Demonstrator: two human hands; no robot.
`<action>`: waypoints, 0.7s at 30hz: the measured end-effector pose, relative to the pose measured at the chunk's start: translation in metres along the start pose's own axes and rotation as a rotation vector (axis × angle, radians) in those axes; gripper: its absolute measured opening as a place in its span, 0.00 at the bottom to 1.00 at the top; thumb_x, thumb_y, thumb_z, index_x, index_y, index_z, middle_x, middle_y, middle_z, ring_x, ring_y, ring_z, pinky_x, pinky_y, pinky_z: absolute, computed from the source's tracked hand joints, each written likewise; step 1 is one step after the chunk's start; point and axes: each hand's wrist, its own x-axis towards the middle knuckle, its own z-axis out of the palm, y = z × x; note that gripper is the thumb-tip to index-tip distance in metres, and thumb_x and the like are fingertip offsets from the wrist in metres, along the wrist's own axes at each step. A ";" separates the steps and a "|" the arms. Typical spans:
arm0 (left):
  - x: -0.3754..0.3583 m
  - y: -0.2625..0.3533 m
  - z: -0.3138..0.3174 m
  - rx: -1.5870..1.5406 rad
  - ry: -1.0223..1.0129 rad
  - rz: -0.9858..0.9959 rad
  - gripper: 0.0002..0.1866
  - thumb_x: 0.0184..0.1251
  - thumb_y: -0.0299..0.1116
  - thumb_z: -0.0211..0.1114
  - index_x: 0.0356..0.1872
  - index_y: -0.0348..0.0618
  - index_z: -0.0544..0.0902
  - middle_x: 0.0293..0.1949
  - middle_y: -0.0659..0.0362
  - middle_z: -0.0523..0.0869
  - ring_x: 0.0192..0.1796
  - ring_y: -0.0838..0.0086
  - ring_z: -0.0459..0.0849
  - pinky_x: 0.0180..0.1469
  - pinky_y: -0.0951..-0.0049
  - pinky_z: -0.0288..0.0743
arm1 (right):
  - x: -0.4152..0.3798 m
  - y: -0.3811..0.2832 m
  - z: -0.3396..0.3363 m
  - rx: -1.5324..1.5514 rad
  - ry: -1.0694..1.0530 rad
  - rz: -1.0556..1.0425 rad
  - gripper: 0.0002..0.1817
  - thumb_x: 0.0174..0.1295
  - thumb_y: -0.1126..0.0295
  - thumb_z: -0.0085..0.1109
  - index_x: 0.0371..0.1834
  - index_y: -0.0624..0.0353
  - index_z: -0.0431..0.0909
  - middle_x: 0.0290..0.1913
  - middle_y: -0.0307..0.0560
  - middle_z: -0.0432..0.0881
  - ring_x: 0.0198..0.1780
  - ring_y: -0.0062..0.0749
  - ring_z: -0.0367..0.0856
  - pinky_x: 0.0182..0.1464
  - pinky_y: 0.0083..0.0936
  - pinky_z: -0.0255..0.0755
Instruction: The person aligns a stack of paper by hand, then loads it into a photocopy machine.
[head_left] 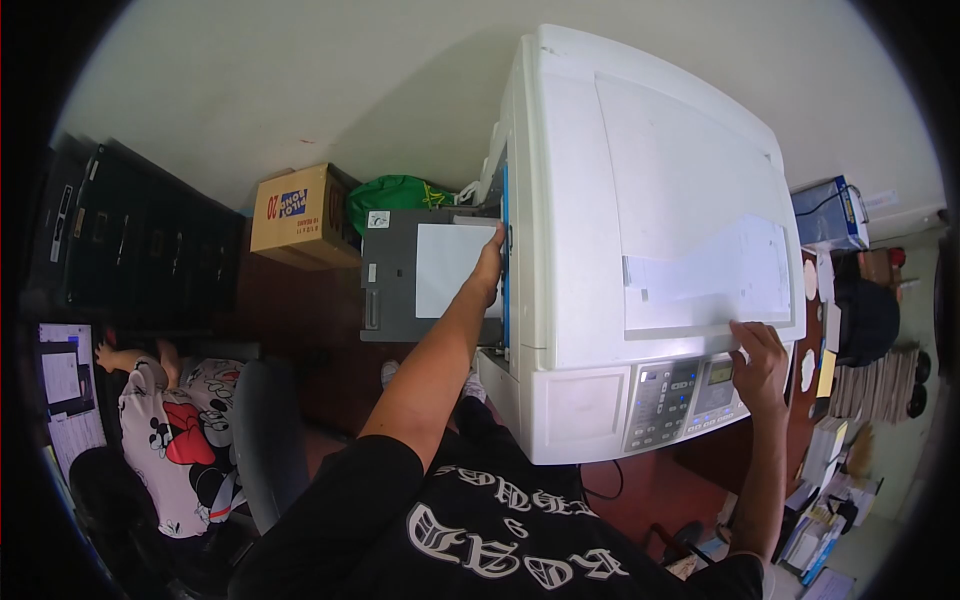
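A large white photocopier (pixel 580 300) stands in front of me, with a flat rectangular panel (pixel 690 170) on top. Near the panel's front edge lies a white sheet (pixel 710 275). My right hand (pixel 762 365) rests its bent fingertips on that front edge, thumb apart, just over the button panel (pixel 665 400). On the machine's left side, a grey paper tray (pixel 385 280) sticks out, bearing white paper (pixel 445 265). My left hand (pixel 490 265) reaches across the paper, its straight fingers against the copier's side by a blue strip (pixel 507 190). Some left fingers are hidden.
A cardboard box (pixel 295 220) and a green bag (pixel 395 200) stand behind the tray. At left, another person (pixel 185 430) sits in a grey chair (pixel 268 440) by a monitor (pixel 70 390). Dark cabinets (pixel 150 240) line the wall. Stacked papers (pixel 880 390) are at right.
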 end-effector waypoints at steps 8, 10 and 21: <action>-0.010 -0.001 0.006 -0.041 0.045 0.032 0.47 0.69 0.71 0.38 0.76 0.43 0.56 0.76 0.46 0.56 0.78 0.56 0.53 0.77 0.59 0.40 | -0.002 0.003 0.000 0.023 -0.017 0.005 0.24 0.39 0.87 0.64 0.45 0.60 0.82 0.41 0.48 0.82 0.43 0.45 0.81 0.44 0.36 0.77; 0.005 -0.013 0.001 -0.033 0.049 0.073 0.49 0.66 0.74 0.37 0.76 0.43 0.55 0.77 0.47 0.55 0.78 0.56 0.51 0.76 0.53 0.39 | -0.003 0.006 0.002 0.048 0.000 -0.021 0.24 0.40 0.86 0.64 0.45 0.60 0.82 0.42 0.49 0.83 0.44 0.46 0.81 0.45 0.37 0.77; -0.018 -0.148 -0.156 -0.096 -0.162 -0.060 0.33 0.72 0.60 0.48 0.67 0.47 0.70 0.59 0.46 0.77 0.61 0.57 0.76 0.61 0.53 0.73 | -0.184 -0.064 0.002 0.333 0.512 0.512 0.22 0.48 0.75 0.71 0.49 0.60 0.82 0.54 0.54 0.82 0.52 0.50 0.82 0.54 0.37 0.78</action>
